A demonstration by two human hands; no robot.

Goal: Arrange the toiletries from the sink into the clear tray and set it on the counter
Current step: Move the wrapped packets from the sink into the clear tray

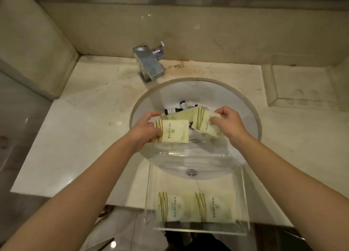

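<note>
Over the round white sink, my left hand grips a cream toiletry packet with green stripes. My right hand holds a second matching packet by its right end. Behind them in the basin lie more cream packets and small dark bottles. The clear tray rests across the sink's near rim, overhanging the counter's front edge. Two striped packets lie side by side in its near end.
A square chrome faucet stands behind the sink on the beige marble counter. A wall closes off the left side. A recessed tray shape sits in the counter at the right. The drain shows through the clear tray.
</note>
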